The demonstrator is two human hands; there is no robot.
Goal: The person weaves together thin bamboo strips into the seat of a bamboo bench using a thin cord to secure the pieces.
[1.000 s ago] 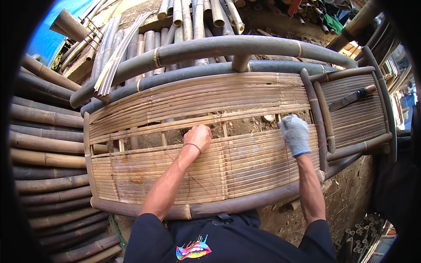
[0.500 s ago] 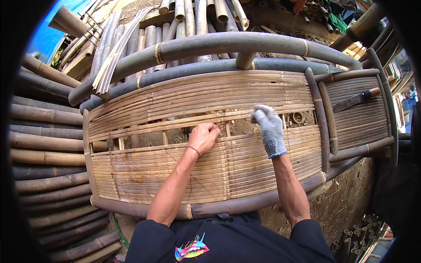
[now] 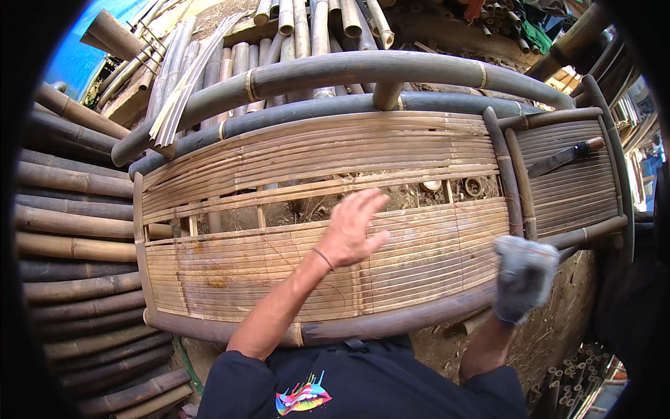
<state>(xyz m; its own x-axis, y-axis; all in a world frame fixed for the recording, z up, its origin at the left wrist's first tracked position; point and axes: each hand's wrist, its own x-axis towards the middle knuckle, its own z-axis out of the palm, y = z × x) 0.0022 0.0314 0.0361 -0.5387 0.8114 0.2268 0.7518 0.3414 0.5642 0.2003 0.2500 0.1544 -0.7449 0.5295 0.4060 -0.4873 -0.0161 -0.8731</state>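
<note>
A bamboo bench seat of narrow slats lies across my front, with a long gap between its two slatted halves. My bare left hand is over the near slats by this gap, fingers spread and holding nothing visible. Past the seat's near right rail, my right hand, in a grey knitted glove, is closed. A thin reddish cord runs over the slats at the right and appears to lead to the glove; its end in the fist is hidden. More fine cord lies in loose loops below my left hand.
A knife lies on the slatted section at right. Thick bamboo rails rise along the bench's far side. Bamboo poles line the left, and pale split strips lean at the far left.
My gloved right hand has moved right and toward me, past the near rail. My left hand has left the centre slat, shifted slightly right and spread its fingers.
</note>
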